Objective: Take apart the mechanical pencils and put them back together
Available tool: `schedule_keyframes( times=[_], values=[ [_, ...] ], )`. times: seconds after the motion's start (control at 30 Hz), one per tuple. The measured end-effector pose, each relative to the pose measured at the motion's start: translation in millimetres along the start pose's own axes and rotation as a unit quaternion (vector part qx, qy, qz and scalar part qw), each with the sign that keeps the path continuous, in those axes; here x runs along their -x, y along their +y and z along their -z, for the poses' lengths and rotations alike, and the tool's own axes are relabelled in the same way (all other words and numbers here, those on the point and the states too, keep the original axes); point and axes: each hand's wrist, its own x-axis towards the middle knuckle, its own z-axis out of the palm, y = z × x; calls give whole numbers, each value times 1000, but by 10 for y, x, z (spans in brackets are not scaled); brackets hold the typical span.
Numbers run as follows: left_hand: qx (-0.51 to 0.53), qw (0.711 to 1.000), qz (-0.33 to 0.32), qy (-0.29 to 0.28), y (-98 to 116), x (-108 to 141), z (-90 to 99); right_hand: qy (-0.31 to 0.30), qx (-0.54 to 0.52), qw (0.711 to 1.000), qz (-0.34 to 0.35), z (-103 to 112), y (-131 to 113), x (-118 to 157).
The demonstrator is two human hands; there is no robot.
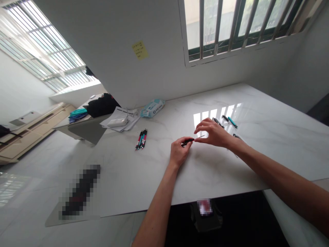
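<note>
My left hand is closed around a black pen barrel, just above the white tabletop. Right of the barrel's end, a thin pen refill shows in the gap of my right hand. That hand's thumb tip lies close to the barrel's end, its fingers curved and spread apart from the thumb. Whether the thumb touches the refill is hard to see. Beyond the right hand lie a teal pen barrel and a black pen part; the right wrist partly hides other pen parts.
Several assembled pens lie in a bunch to the left. Behind them are a wet-wipe pack and papers with a white box on top. A wall with a yellow note borders the table's back.
</note>
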Motion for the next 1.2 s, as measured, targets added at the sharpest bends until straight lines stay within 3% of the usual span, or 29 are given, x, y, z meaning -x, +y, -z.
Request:
schedule_keyframes(
  times=[0.23,0.6,0.73,0.87,1.07,1.2],
  values=[
    [-12,1000,-3,2,20,10,-4,-4,-30,1000,-1,-146,-126,-9],
    [0,1000,-8,7,-8,-6,-6,-34,-62,997,36,-48,-146,-13],
    [13,999,8,44,-73,-32,5,-27,1,999,42,19,-120,-26],
    [24,994,37,99,-142,-57,22,23,22,999,7,85,-51,-25],
    [58,991,53,107,-139,-63,38,126,-141,974,-128,50,36,-39],
    [47,991,57,107,-110,-64,41,111,-304,930,-176,-13,45,-58]
  ],
)
